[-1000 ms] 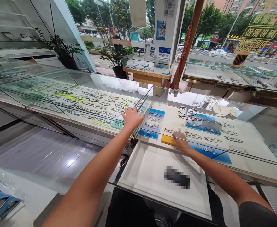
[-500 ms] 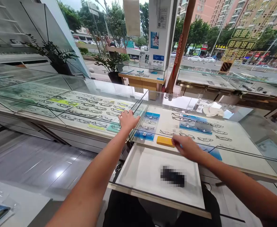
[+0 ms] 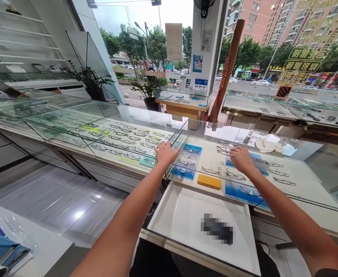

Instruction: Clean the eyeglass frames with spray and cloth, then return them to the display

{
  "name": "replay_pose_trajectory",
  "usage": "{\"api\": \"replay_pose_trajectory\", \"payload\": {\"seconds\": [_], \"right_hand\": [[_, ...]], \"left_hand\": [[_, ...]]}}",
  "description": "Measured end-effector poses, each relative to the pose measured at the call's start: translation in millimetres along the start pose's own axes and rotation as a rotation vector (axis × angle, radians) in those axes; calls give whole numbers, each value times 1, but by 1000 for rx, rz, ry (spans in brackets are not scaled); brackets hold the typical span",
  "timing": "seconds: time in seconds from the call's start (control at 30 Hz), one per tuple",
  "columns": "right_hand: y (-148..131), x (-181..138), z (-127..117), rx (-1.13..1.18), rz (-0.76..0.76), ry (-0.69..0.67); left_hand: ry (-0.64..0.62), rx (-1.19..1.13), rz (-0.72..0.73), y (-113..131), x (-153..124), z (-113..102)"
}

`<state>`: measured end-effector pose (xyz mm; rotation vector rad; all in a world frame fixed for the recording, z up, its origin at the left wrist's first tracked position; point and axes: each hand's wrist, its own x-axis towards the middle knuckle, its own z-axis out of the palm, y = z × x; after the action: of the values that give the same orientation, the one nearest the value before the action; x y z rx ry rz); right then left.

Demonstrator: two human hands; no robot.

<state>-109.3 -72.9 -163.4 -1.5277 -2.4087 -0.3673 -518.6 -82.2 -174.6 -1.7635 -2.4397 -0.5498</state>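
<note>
My left hand (image 3: 166, 152) rests flat on the corner of the glass counter top (image 3: 275, 132), fingers spread. My right hand (image 3: 241, 159) lies palm down on the glass, fingers loosely spread, over a row of eyeglass frames (image 3: 236, 176) laid out inside the case. A yellow glasses case (image 3: 209, 181) sits inside the display just near of my right hand. Blue display mats (image 3: 186, 161) carry more frames between my two hands. Neither hand holds anything.
A white pulled-out tray (image 3: 180, 215) holds a dark blurred object (image 3: 216, 228) below my arms. Long glass showcases (image 3: 71, 123) with several frames run to the left. Potted plants (image 3: 91, 81), a white pillar (image 3: 205, 46) and street windows stand behind. A blue item (image 3: 4, 252) lies at bottom left.
My right hand has left the yellow case inside the display and moved up and right onto the glass top. My left hand stays on the counter corner. The view tilted up slightly.
</note>
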Motion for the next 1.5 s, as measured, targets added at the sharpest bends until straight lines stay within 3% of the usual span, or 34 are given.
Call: {"api": "replay_pose_trajectory", "payload": {"seconds": [1.2,1.37,1.5], "right_hand": [[-11,3,6,45,1,-97],[-20,0,-9,100,7,-127],[-43,-24,-40,199,-74,-140]], "left_hand": [[-8,-9,0,1,-3,-2],[2,-15,4,-1,-2,-1],[7,-13,4,-1,-2,-1]]}}
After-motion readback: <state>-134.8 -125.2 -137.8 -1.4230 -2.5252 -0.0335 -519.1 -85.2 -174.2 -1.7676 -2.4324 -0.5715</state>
